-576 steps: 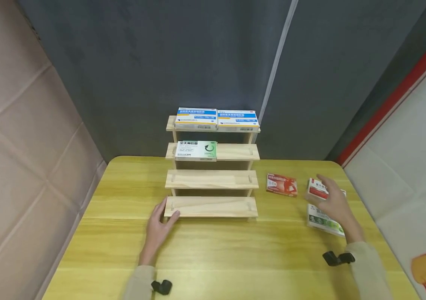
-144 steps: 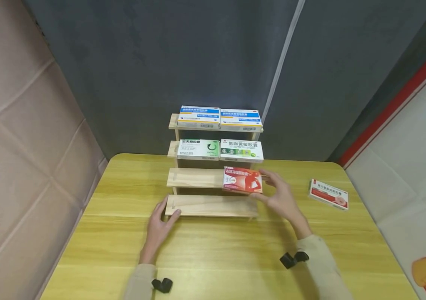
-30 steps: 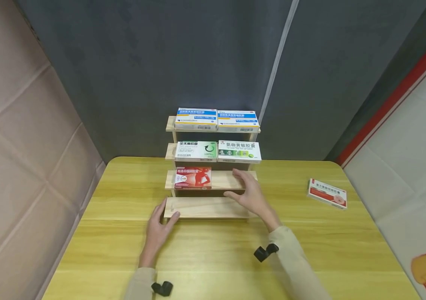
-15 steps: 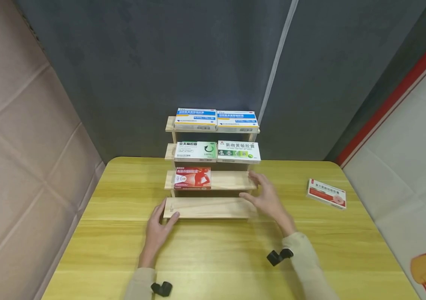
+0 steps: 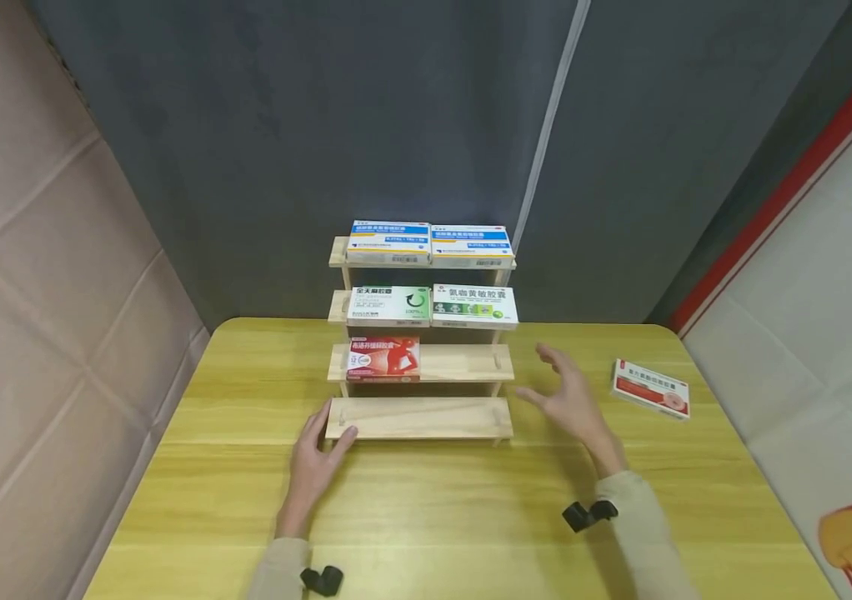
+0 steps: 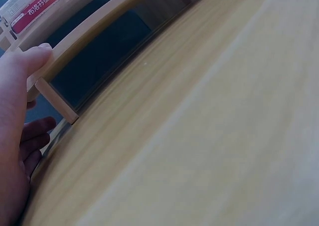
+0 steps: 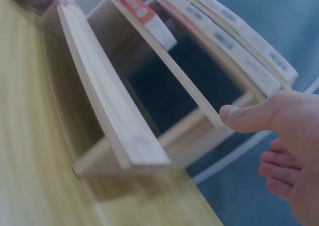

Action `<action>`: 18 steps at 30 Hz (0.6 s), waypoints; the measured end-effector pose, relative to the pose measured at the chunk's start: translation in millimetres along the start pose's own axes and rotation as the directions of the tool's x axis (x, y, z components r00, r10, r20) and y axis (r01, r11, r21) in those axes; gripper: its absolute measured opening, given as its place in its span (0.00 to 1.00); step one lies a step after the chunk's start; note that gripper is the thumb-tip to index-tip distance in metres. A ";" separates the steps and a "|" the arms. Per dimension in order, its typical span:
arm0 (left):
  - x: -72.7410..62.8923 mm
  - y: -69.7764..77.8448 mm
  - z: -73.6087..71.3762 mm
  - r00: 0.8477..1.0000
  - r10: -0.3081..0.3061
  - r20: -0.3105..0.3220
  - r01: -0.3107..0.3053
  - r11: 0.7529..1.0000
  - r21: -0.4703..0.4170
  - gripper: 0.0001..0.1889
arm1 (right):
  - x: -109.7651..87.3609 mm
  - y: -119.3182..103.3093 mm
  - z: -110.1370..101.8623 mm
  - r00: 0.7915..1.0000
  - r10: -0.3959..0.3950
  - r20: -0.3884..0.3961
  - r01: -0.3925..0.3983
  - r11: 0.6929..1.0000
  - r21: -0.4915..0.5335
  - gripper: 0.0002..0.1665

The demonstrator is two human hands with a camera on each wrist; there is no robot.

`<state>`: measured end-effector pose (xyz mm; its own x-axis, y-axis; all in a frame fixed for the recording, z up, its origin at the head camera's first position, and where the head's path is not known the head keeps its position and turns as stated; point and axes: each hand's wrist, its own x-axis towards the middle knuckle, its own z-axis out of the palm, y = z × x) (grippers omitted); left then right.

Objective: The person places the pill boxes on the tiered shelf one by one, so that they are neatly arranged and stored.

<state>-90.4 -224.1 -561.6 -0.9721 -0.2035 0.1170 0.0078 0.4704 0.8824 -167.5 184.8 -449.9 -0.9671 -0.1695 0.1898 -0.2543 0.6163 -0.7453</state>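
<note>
A four-step wooden display rack [image 5: 426, 419] stands on the table. My left hand [image 5: 313, 462] holds the left end of its lowest step, the thumb [image 6: 37, 56] on the board's front edge and the other fingers round the side. To the right of the rack my right hand [image 5: 572, 408] is in the air with nothing in it, thumb and fingers spread apart. A red medicine box [image 5: 384, 359] lies on the left of the third step down. On the second step sit a green-and-white box [image 5: 388, 307] and a white box with a green strip [image 5: 474, 307]. Two blue-and-white boxes [image 5: 388, 242] fill the top step.
A red-and-white medicine box [image 5: 651, 389] lies at an angle on the yellow wooden table [image 5: 426, 525], to the right of my right hand. Behind the table is a dark grey backdrop [image 5: 321, 125]. Pale quilted panelling [image 5: 43, 333] rises on the left.
The red box went from my right hand to the left of the third step. My right hand has since drawn away rightward off the rack. My left hand stays where it was.
</note>
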 end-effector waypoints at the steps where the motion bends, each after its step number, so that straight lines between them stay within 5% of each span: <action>1: -0.1 0.2 0.0 1.000 0.002 -0.002 -0.002 1.000 -0.002 0.41 | -0.8 3.4 -3.1 1.000 0.008 0.000 -0.008 1.000 -0.007 0.52; 18: -0.6 2.1 0.2 1.000 0.010 -0.012 -0.010 1.000 -0.021 0.40 | -12.4 55.4 -49.3 0.995 0.051 -0.090 -0.063 0.989 -0.132 0.64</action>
<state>-89.9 -222.8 -559.9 -0.9689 -0.2096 0.1312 0.0223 0.4543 0.8906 -170.0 259.0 -462.1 -0.9757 -0.0680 0.2083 -0.1922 0.7221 -0.6646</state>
